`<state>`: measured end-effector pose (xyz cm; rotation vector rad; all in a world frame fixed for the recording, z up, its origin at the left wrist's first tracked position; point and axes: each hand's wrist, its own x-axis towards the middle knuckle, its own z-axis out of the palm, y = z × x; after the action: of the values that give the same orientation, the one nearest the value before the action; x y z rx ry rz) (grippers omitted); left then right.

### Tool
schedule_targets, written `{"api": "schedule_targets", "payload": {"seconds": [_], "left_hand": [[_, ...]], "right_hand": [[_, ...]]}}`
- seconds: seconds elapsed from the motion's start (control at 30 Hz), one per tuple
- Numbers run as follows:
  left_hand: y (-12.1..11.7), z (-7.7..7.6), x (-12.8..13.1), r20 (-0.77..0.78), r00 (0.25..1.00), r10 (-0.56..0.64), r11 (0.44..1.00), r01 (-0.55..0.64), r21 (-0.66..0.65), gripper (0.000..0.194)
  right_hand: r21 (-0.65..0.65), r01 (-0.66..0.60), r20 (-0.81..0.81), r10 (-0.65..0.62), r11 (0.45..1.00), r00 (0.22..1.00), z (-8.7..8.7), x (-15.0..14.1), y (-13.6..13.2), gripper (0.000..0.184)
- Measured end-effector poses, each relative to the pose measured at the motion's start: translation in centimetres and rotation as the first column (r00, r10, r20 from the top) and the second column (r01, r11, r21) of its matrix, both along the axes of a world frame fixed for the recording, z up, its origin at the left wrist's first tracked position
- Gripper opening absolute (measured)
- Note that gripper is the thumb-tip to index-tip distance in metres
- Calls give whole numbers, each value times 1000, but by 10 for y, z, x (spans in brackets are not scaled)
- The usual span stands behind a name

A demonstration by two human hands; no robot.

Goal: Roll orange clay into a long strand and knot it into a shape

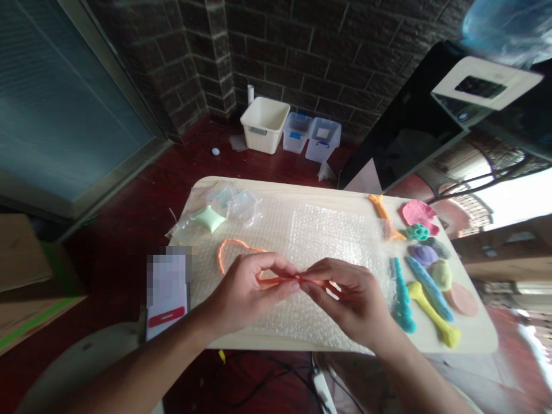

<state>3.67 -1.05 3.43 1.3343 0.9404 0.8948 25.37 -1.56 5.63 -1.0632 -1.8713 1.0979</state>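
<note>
A thin orange twisted strand (221, 256), like rolled modelling clay, loops over the bubble wrap (336, 236) and runs up into my fingers. My left hand (252, 287) pinches it between thumb and fingertips. Close against those fingertips, my right hand (356, 299) pinches the orange strand too, with part of it showing under its fingers. The exact spot where the fingertips meet is partly hidden. To the right of my right hand lie a teal bumpy strip (402, 299), a blue strip (429, 287) and a yellow bone-shaped piece (435, 315).
Clear plastic bags and a pale green packet (210, 218) lie at the table's back left. A phone (166, 296) is at the left edge. An orange forked piece (383, 217) and a pink piece (419, 214) sit back right. Bins (264, 129) stand on the floor behind.
</note>
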Motion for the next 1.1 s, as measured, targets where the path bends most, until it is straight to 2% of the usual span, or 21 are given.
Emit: {"api": "schedule_targets", "payload": {"seconds": [0.13, 0.3, 0.4, 0.5, 0.7, 0.87, 1.1], "left_hand": [[-2, 0, -1, 4, 1000, 10, 1000, -10, -14, 12], [-7, 2, -2, 26, 1000, -11, 1000, 11, -14, 13], [-9, 4, -2, 51, 999, -7, 1000, 8, -22, 15], [-10, 4, -2, 52, 998, 31, 999, -32, 19, 11], [-15, 7, -2, 0, 1000, -8, 998, 8, 57, 15], [-18, 14, -3, -49, 998, 29, 989, -21, 148, 10], [-17, 11, -3, -99, 995, 1, 988, 15, 151, 14]], "right_hand": [[-50, 10, -18, -10, 999, 1000, -2, 0, -2, 17], [-7, 7, -32, -7, 1000, 999, -3, -1, -8, 16], [-59, 25, -43, -28, 998, 999, -3, -1, -11, 19], [-131, 56, -33, -61, 990, 998, -4, 1, -13, 19], [-73, 22, -60, -26, 997, 998, -3, 2, -19, 10], [-157, 58, -58, -68, 986, 996, -2, 0, -23, 16], [-67, 18, -103, -25, 998, 994, -1, -2, -19, 10]]}}
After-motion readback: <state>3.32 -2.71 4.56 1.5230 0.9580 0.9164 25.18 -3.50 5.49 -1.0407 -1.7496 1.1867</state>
